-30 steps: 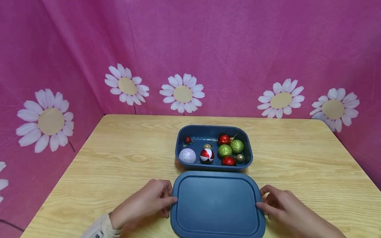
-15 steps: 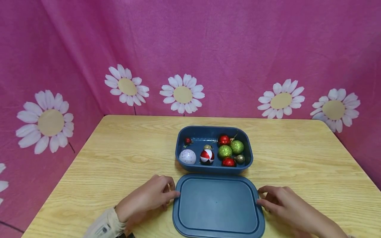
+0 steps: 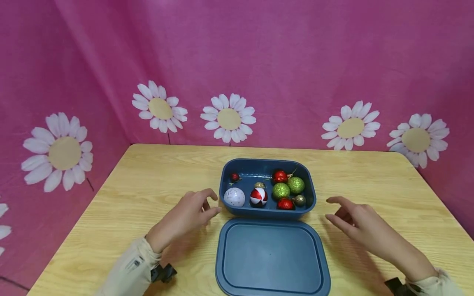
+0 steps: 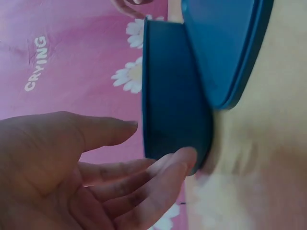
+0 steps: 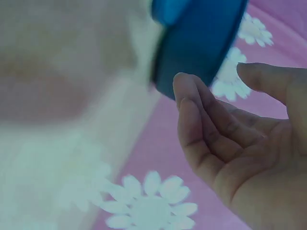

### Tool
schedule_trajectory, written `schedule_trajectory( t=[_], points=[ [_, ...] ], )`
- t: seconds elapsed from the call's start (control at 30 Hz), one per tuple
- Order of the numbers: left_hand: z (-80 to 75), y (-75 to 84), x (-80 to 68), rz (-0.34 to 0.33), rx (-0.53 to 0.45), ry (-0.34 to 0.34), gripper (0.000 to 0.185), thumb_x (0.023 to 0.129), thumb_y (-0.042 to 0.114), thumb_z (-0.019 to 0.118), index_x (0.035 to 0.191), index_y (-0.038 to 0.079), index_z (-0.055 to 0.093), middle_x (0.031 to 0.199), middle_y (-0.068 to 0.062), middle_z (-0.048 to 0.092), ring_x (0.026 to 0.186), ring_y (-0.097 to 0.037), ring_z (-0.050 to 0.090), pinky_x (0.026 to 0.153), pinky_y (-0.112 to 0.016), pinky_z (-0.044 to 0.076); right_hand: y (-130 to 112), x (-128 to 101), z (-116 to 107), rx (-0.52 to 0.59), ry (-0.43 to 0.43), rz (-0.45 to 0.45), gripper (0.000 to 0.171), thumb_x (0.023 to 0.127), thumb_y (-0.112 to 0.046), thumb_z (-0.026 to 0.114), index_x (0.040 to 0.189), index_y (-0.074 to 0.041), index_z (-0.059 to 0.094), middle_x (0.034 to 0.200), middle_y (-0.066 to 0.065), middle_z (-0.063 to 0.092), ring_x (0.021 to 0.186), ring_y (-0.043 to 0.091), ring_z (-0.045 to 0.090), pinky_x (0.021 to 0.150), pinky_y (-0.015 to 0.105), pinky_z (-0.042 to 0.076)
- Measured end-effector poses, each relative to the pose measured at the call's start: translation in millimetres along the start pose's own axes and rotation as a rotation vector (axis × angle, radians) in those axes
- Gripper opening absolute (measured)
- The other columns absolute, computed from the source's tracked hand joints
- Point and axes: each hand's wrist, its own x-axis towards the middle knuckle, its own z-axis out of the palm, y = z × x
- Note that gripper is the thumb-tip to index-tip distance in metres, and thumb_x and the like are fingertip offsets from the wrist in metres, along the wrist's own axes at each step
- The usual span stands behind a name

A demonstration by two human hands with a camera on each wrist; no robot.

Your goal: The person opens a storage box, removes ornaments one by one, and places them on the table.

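Left hand point(image 3: 187, 216) and right hand point(image 3: 357, 224) hover loosely open, holding nothing, flanking blue ornament box point(image 3: 267, 211) at frame center; lid point(image 3: 272, 257) below it.

1. The head view looks forward and down over the desk point(image 3: 148, 181) from the person's side, taking in both hands, the box point(image 3: 267, 210), the lid point(image 3: 272, 257) and the pink backdrop point(image 3: 259, 61).
2. The left wrist view sits close behind the left hand point(image 4: 72, 177), rolled sideways, facing past its fingers to the box point(image 4: 170, 120) and lid point(image 4: 225, 43).
3. The right wrist view, blurred and very close, looks past the right hand point(image 5: 244, 143) to the box point(image 5: 201, 43).
4. All three views share the box.
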Motion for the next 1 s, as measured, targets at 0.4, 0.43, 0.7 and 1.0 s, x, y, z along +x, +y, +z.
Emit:
schedule_trajectory(
  t=[0.4,0.43,0.7,1.0],
  points=[
    [3.9,4.6,22.0,0.122,0.148,0.169,0.033,0.094,0.016,0.07,0.124,0.005,0.061,0.093,-0.004,0.066,0.076,-0.014,0.059,0.064,-0.025,0.056,-13.8,41.9,-8.2,-0.052,0.0,-0.128,0.027,0.096,-0.018,0.068,0.118,-0.004,0.066,0.073,-0.012,0.063,0.061,0.002,0.055,0.058,0.023,0.05],
    [6.3,4.6,23.3,0.133,0.163,0.16,0.034,0.094,0.016,0.069,0.125,0.002,0.062,0.097,-0.006,0.067,0.078,-0.015,0.06,0.067,-0.026,0.057,-13.4,44.0,-8.1,-0.063,-0.001,-0.13,0.021,0.095,-0.016,0.068,0.113,-0.004,0.068,0.071,-0.013,0.061,0.058,0.002,0.053,0.056,0.022,0.048],
    [18.0,2.9,23.3,0.207,0.273,0.16,0.037,0.095,0.015,0.069,0.123,-0.008,0.064,0.102,-0.017,0.068,0.082,-0.019,0.066,0.075,-0.032,0.06,-3.9,47.8,0.4,-0.059,-0.025,-0.141,0.006,0.093,-0.006,0.068,0.095,-0.01,0.07,0.06,-0.014,0.051,0.052,0.0,0.042,0.051,0.023,0.039],
    [21.1,2.5,23.1,0.238,0.309,0.192,0.03,0.096,0.016,0.068,0.118,-0.005,0.068,0.098,-0.013,0.069,0.079,-0.018,0.065,0.075,-0.031,0.059,-1.4,51.6,7.4,-0.057,0.016,-0.108,0.007,0.096,-0.008,0.066,0.093,-0.007,0.072,0.068,-0.008,0.057,0.057,0.003,0.045,0.052,0.023,0.041]
  ],
)
